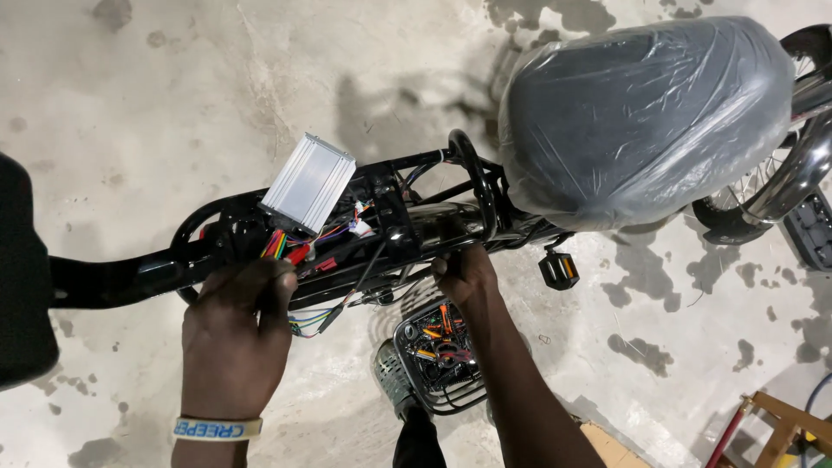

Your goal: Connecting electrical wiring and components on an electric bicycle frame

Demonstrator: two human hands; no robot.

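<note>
Ribbed silver metal marks the controller box (pixel 308 182), which sits tilted on top of the black bike frame (pixel 130 276), just ahead of the plastic-wrapped seat (pixel 641 121), with its bundle of coloured wires (pixel 279 244) spilling out below it. Our left hand (pixel 234 334) is curled closed around those wires and the red connectors just under the box; our right hand (pixel 466 273) is closed on the frame tube near the black pedal (pixel 559 270), steadying the bike. We judge the work goes best if we keep the frame braced, feed the wires loosely without sharp bends, and match plugs by colour before pressing. A wire basket (pixel 438 355) with small parts stands below on the stained concrete floor (pixel 130 104).
</note>
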